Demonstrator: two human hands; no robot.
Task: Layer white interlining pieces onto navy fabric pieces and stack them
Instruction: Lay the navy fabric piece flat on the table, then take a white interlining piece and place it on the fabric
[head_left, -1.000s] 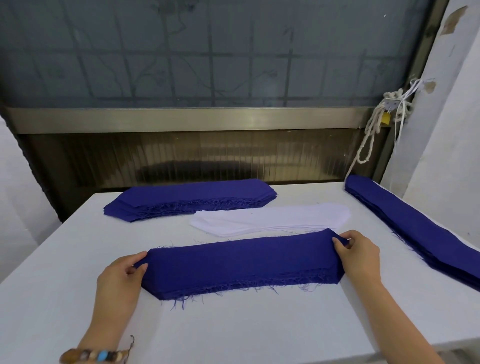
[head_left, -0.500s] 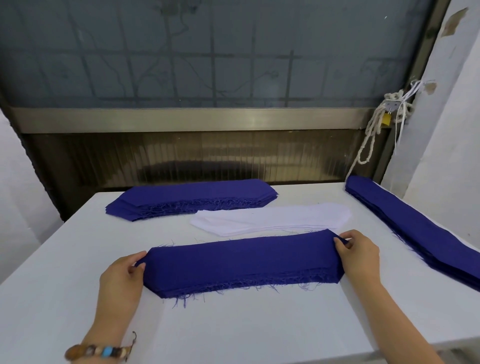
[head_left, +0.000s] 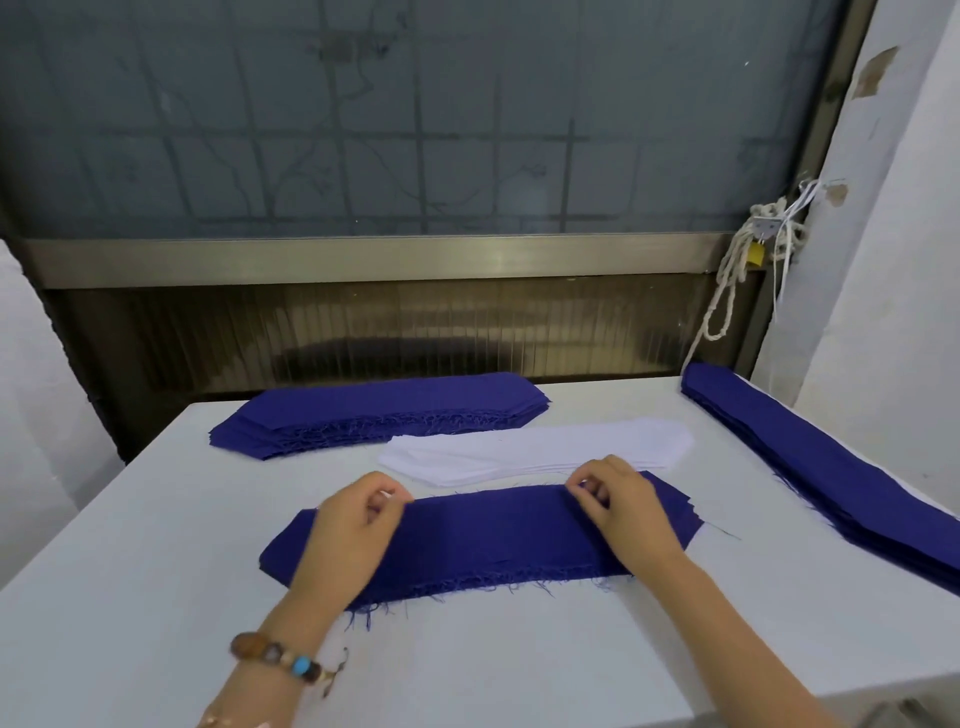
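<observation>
Navy cloth sits under both your hands: the near navy stack (head_left: 493, 538) lies across the table (head_left: 156, 571) straight in front of you. Your left hand (head_left: 353, 535) and right hand (head_left: 626, 506) both reach over it to its far long edge. Each hand has its fingers curled, with the thumb drawn against the fingertips, pinching the cloth at that edge. The left takes hold toward the stack's left end and the right toward its right end, leaving a bare stretch of navy between them. How many layers each pinch takes up is not clear.

The stack's long axis runs left to right and is skewed a little, the right end lying farther from you than the left. Both ends are cut at a slant to blunt points. The near long edge is frayed, with loose threads trailing onto the table, and at the right end the layers step slightly out of line.

Just beyond your fingertips lies the white interlining stack (head_left: 540, 449), roughly parallel and shifted to the right, its near edge close to the navy one. Farther back on the left lies the far navy stack (head_left: 384, 410), fanned and frayed along its near edge. The right navy stack (head_left: 821, 467) runs along the table's right edge, its long axis pointing away from you. A beaded bracelet (head_left: 280, 657) circles your left wrist.
</observation>
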